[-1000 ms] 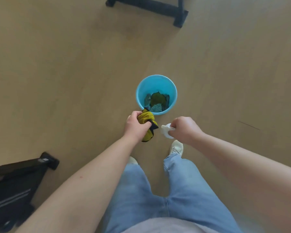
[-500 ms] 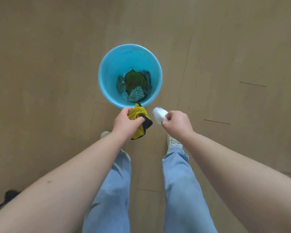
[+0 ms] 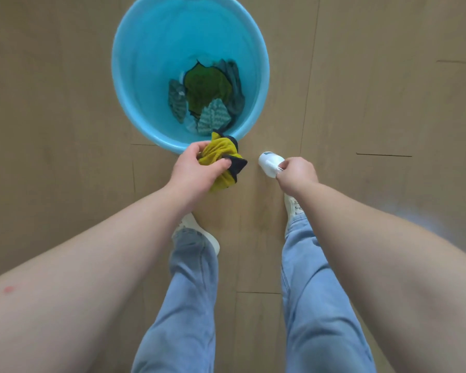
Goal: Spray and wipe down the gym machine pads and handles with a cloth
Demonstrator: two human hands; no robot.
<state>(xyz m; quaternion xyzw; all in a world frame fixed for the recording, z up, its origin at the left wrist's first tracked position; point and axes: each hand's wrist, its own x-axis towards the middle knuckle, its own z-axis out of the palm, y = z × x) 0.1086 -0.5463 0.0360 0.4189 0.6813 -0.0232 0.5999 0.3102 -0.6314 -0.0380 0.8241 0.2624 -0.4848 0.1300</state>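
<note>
Observed from the head view: the left hand (image 3: 197,168) grips a bunched yellow cloth (image 3: 219,154) with a dark edge, its fingers (image 3: 222,164) curled tightly round the fabric. The cloth sits at the centre of the frame, overlapping the near rim of a blue bucket (image 3: 135,109), and part of it hangs below the hand. At 3 o'clock from the cloth, near but not touching it, the right hand (image 3: 297,175) holds a white spray bottle (image 3: 269,162); its fingers (image 3: 287,165) are closed round the bottle, and only the white top end shows. The bucket stands on the wooden floor (image 3: 65,130) at 12 o'clock from both hands. Inside it, at the bottom, lies a heap of cloths (image 3: 205,90): one green, others grey and teal-patterned. At 6 o'clock from the hands are the person's blue jeans (image 3: 191,292) and pale shoes (image 3: 197,227), feet apart on the floor.
</note>
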